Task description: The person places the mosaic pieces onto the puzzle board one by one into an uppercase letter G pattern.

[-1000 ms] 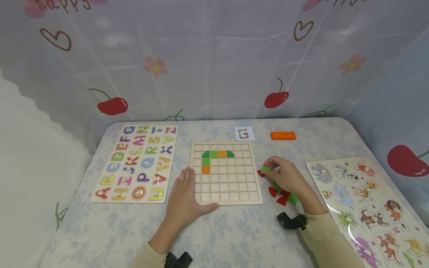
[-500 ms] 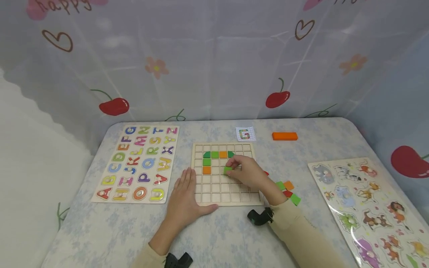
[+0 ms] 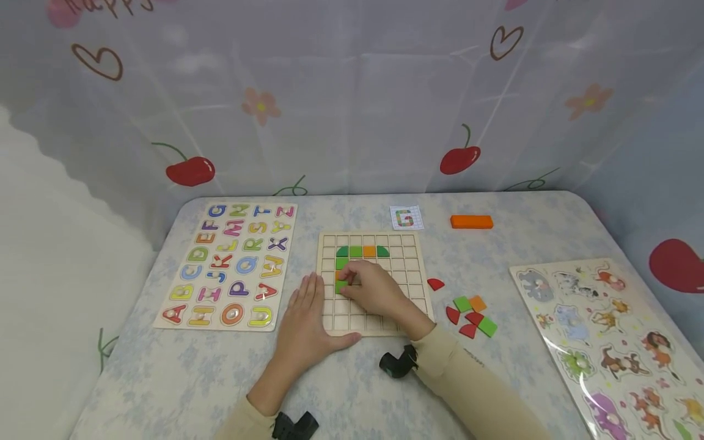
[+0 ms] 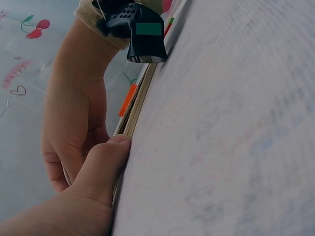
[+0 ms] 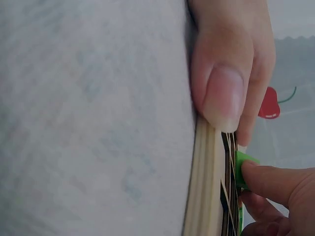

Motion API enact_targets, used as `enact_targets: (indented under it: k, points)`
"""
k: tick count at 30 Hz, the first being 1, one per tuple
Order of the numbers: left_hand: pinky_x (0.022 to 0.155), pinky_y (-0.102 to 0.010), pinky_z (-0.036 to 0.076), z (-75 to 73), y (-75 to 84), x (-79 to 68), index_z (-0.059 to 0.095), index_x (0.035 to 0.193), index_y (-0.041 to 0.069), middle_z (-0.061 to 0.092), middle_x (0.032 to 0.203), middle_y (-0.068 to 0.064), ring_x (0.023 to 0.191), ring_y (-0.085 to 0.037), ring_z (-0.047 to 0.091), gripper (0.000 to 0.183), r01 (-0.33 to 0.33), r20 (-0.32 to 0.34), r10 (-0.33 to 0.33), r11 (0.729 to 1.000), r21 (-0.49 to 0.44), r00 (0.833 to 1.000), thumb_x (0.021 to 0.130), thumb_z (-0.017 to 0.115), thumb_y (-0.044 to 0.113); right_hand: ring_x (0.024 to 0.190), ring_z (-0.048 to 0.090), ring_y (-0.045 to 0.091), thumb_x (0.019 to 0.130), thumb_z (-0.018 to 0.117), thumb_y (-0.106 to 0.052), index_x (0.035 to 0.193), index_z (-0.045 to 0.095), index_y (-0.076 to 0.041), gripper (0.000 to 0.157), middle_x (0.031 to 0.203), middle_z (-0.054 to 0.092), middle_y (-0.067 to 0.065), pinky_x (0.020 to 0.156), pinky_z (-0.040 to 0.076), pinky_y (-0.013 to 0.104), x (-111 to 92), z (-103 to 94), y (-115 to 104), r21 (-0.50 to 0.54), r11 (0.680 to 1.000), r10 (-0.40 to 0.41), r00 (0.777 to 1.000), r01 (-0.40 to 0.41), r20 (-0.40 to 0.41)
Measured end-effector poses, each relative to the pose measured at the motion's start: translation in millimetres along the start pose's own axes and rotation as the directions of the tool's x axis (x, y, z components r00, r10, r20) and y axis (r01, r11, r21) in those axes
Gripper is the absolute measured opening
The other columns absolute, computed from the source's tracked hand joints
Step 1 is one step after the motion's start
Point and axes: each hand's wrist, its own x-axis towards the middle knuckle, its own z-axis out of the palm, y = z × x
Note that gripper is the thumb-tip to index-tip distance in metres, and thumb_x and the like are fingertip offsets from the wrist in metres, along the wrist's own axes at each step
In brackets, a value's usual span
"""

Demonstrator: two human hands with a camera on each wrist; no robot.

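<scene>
Left hand (image 3: 305, 324) bars grid board's (image 3: 404, 263) left edge; upper right — free.

Pinched by the right hand (image 3: 373, 287), a green square tile (image 3: 340, 288) tilts slightly at a flat wooden grid board (image 3: 411, 292), where inset green and orange tiles (image 3: 363, 251) form a hooked line.

A creased pale-grey curtain (image 3: 352, 110) printed with red cherries (image 3: 190, 172) and orange flowers (image 3: 261, 107) hangs behind the round-cornered, blue-and-white patterned worktop (image 3: 192, 379). Light streaks the curtain.
</scene>
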Motion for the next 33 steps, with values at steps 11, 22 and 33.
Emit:
enact_targets:
  k: [11, 22, 33]
  points:
    - [0.127, -0.045, 0.015, -0.8, -0.1, 1.3, 0.015, 0.158, 0.002, 0.014, 0.167, -0.014, 0.156, -0.026, 0.011, 0.134, -0.008, 0.002, 0.008, 1.000, 0.010, 1.000, 0.066, 0.062, 0.087, 0.088, 0.057, 0.009, 0.089, 0.075, -0.019, 0.098, 0.075, -0.016, 0.010, 0.100, 0.062, -0.006, 0.081, 0.051, 0.028, -5.8, -5.0, -4.4, -0.113, 0.992, -0.046, 0.998, 0.051, 0.042]
    - [0.127, -0.044, 0.014, 1.0, -1.3, 0.4, 0.016, 0.158, 0.003, 0.013, 0.167, -0.012, 0.156, -0.024, 0.009, 0.133, 0.011, 0.011, -0.011, 1.000, 0.003, 1.000, 0.066, 0.061, 0.088, 0.087, 0.060, 0.006, 0.089, 0.074, -0.020, 0.101, 0.079, -0.021, 0.013, 0.096, 0.066, -0.011, 0.079, 0.053, 0.026, -18.7, -14.9, 0.3, -0.201, 0.977, -0.061, 0.997, 0.069, 0.044]
    - [0.127, -0.045, 0.014, 1.1, 1.2, 0.5, 0.015, 0.158, 0.003, 0.013, 0.167, -0.013, 0.156, -0.026, 0.009, 0.134, 0.019, 0.016, -0.019, 1.000, 0.001, 1.000, 0.065, 0.061, 0.088, 0.081, 0.057, 0.017, 0.092, 0.071, -0.023, 0.119, 0.069, -0.014, 0.029, 0.106, 0.064, 0.003, 0.067, 0.047, 0.030, -55.3, -74.2, 50.8, -0.221, 0.963, 0.133, 0.985, -0.155, -0.111]
